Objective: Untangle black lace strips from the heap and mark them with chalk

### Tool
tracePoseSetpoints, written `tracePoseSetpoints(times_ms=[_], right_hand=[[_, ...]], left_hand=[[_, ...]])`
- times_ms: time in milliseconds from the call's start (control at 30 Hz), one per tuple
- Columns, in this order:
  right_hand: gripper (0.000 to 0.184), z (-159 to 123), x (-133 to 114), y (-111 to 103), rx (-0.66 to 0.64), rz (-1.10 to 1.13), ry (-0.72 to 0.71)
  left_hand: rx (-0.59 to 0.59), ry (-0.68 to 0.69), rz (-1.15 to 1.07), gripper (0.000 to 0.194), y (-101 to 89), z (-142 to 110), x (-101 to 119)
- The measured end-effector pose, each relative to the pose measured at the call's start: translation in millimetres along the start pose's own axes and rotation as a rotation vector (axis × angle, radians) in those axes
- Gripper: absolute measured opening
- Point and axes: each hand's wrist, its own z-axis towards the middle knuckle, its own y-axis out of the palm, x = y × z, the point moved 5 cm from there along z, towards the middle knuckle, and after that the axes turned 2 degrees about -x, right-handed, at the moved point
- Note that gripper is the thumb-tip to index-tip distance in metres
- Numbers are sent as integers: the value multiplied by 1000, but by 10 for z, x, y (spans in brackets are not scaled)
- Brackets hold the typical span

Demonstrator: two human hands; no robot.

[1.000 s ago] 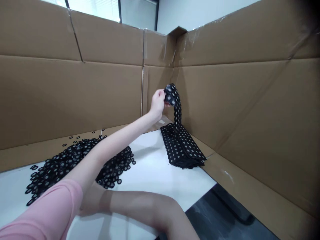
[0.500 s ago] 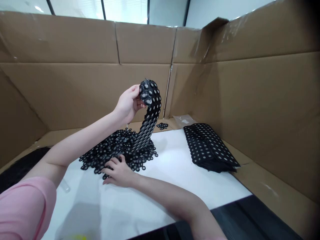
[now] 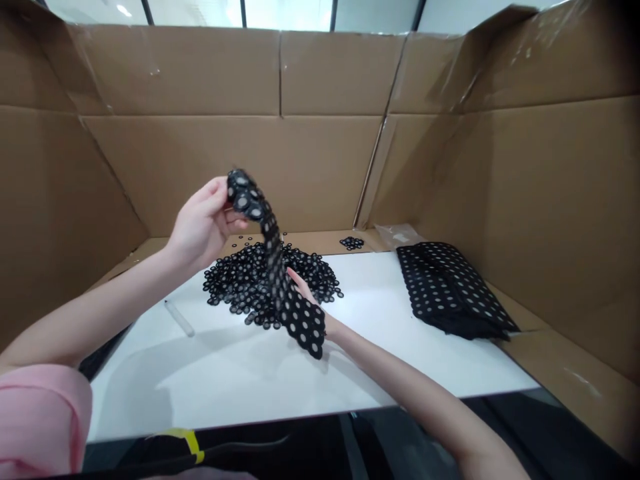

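My left hand (image 3: 200, 223) is raised above the white tabletop and pinches the top end of a black perforated sheet (image 3: 280, 280) full of round holes, which hangs down twisted. My right hand (image 3: 306, 293) is behind the sheet's lower end, mostly hidden by it, fingers stretched toward the pile of small black rings (image 3: 260, 277) on the table. Whether the right hand grips the sheet is not visible.
A stack of black perforated sheets (image 3: 453, 290) lies at the right of the white table (image 3: 240, 373). A small clump of rings (image 3: 351, 243) and a clear plastic bag (image 3: 400, 233) lie at the back. A thin clear tube (image 3: 179, 318) lies left. Cardboard walls (image 3: 525, 180) enclose the table.
My left hand carried the sheet from the stack at the right over to the ring pile. The sheet's lower end now hangs in front of my right hand, which lifted off the table.
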Motion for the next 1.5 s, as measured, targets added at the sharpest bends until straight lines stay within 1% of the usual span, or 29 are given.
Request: tracePoseSetpoints(times_ms=[33,67,100,133,167,200,267,300,333,400,433,533,600,667,700,733,800,833,900,933,1000,1067,1133,1200,1267,1367,1500], right_hand=[[133,-125,-37,31,-93,154,-1],[140,-256,-65,49,-128,291,29],[138,-387,-78,87,-161,411,96],[136,-508,-87,119,-150,509,162],[127,-617,-86,145,-105,576,230],[114,-713,-75,173,-49,614,304],[84,-859,-40,209,69,622,422],[71,-907,-27,205,133,606,445],[61,-943,-15,188,190,573,456],[48,-984,-1,124,285,461,450],[44,-994,1,89,315,389,445],[38,-992,-13,33,342,164,441],[33,-975,-30,49,358,33,439],[31,-959,-44,111,377,-86,425],[30,-952,-47,160,377,-140,412],[29,-948,-47,218,366,-196,399],[26,-952,-45,322,362,-322,371],[24,-966,-45,349,397,-376,364],[23,-996,-36,366,480,-436,368],[23,-1006,-29,360,515,-447,375],[23,-1000,-13,335,546,-460,390],[23,-959,-2,318,513,-498,396],[22,-905,0,323,440,-559,394],[22,-865,-6,342,373,-608,389],[22,-855,-17,355,347,-617,390],[22,-881,-24,343,393,-565,414],[23,-916,-10,316,467,-489,453]], left_hand=[[26,-10,7,14,-131,-84,-29],[52,-10,9,15,-262,-172,-59],[60,-24,10,16,-382,-264,-101],[66,-46,6,18,-498,-357,-152],[71,-106,3,19,-610,-452,-224],[49,-212,0,16,-706,-552,-320],[105,-299,4,10,-935,-747,-451],[104,-359,22,9,-1030,-845,-523],[99,-406,53,12,-1121,-943,-588],[95,-525,100,20,-1290,-1154,-730],[128,-562,105,22,-1383,-1261,-792],[227,-695,114,26,-1640,-1601,-997],[229,-767,130,30,-1772,-1811,-1132],[171,-832,185,34,-1872,-1997,-1262],[152,-855,220,37,-1920,-2082,-1321],[166,-852,243,40,-1972,-2152,-1367],[249,-829,286,44,-2072,-2263,-1436],[248,-812,320,45,-2093,-2289,-1460],[230,-690,458,44,-2103,-2242,-1435],[200,-631,557,43,-2090,-2180,-1401],[101,-549,763,42,-2038,-1997,-1318],[10,-494,891,43,-2000,-1773,-1239],[-13,-452,1000,43,-2023,-1569,-1185],[8,-450,1096,39,-2093,-1445,-1198],[26,-462,1182,41,-2168,-1407,-1270],[37,-479,1305,49,-2252,-1439,-1403],[-7,-486,1316,53,-2298,-1467,-1527]])
